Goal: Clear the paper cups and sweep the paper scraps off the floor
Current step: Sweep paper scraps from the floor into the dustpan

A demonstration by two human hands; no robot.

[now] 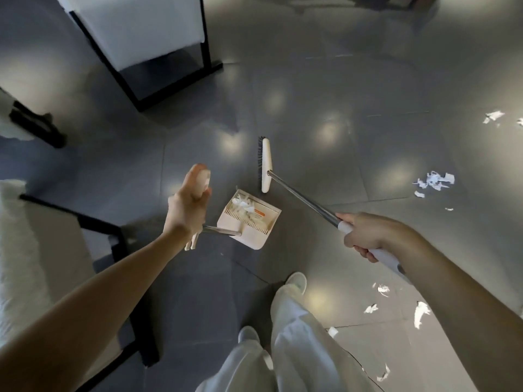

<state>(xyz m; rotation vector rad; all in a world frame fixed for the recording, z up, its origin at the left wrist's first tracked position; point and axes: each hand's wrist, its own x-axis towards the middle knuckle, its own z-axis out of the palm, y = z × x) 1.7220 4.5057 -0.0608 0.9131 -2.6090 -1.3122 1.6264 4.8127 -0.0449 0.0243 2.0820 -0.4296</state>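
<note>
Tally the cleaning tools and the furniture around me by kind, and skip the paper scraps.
Broom: 1
Dustpan: 1
White seats with black frames: 3
Total: 5

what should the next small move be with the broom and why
Probably swing the broom right to the scrap cluster and draw it back toward the dustpan. The pan already holds paper, the floor by the brush looks bare, and that cluster lies off to the right. The right hand grips the broom, the left hand the dustpan's handle.
</note>
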